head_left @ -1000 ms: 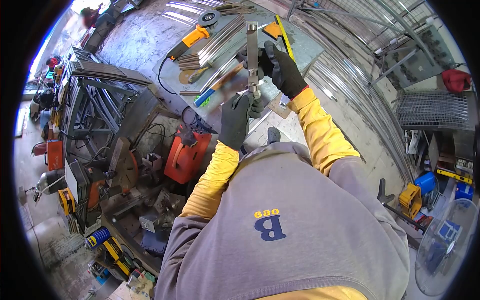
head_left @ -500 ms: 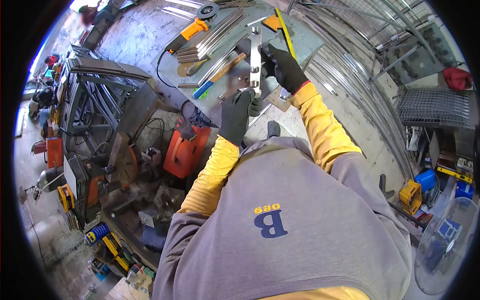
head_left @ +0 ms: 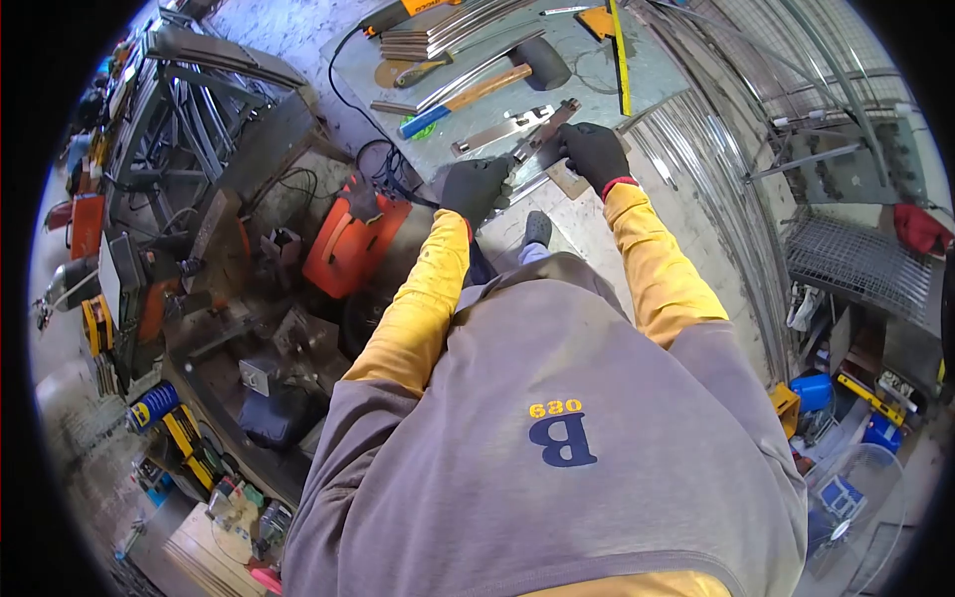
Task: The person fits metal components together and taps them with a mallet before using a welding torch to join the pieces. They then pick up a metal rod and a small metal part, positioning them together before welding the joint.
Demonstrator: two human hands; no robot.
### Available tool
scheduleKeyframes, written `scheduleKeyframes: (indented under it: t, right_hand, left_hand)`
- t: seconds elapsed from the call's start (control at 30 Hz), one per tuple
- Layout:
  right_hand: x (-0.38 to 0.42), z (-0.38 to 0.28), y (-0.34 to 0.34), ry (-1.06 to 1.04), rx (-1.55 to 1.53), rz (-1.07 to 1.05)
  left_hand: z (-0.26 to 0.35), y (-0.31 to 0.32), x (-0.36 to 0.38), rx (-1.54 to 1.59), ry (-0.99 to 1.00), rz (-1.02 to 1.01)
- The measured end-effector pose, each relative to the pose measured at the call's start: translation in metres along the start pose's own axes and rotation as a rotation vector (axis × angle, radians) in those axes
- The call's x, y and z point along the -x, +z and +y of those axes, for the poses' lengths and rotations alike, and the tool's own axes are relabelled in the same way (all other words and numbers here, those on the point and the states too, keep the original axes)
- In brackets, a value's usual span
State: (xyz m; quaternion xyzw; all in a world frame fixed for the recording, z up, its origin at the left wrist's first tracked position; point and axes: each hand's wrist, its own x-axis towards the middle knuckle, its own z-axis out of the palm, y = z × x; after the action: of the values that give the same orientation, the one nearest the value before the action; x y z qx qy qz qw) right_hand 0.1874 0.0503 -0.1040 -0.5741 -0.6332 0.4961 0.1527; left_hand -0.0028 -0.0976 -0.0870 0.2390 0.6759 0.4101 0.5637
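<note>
In dark gloves, both my hands are at the near edge of the grey work table [head_left: 398,149]. My left hand [head_left: 476,189] is closed round the lower end of a short metal bar [head_left: 545,129]. My right hand [head_left: 595,154] has its fingers together at the bar's upper right side. The bar lies tilted between them. Just beyond it another flat metal strip [head_left: 502,129] rests on the table. Farther back lies a mallet [head_left: 545,66] with a blue-ended wooden handle.
Metal rods [head_left: 487,25], an orange angle grinder [head_left: 398,14] and a yellow ruler [head_left: 621,60] lie on the table. An orange case [head_left: 353,239] stands at the left. Long metal bars [head_left: 736,199] are on the floor at the right. A fan [head_left: 846,517] is lower right.
The raised metal piece is now low over the table, tilted to the right. My hands have moved down with it, and the view has shifted. The mallet head and a second strip now show.
</note>
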Motion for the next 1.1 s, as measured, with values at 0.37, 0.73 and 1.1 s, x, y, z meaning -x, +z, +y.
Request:
scheduleKeyframes:
  t: [0.37,0.73,1.1]
  right_hand:
    - [-0.010,-0.017,-0.015,-0.045,0.503,-0.198]
    - [-0.011,-0.055,-0.013,0.103,0.457,-0.348]
    - [-0.011,-0.050,-0.012,0.189,0.614,-0.185]
  left_hand:
    - [-0.139,-0.097,0.094,0.336,-0.023,0.552]
    - [-0.326,-0.090,0.020,-0.198,-0.187,0.622]
    - [-0.328,-0.019,-0.275,-1.106,0.323,0.339]
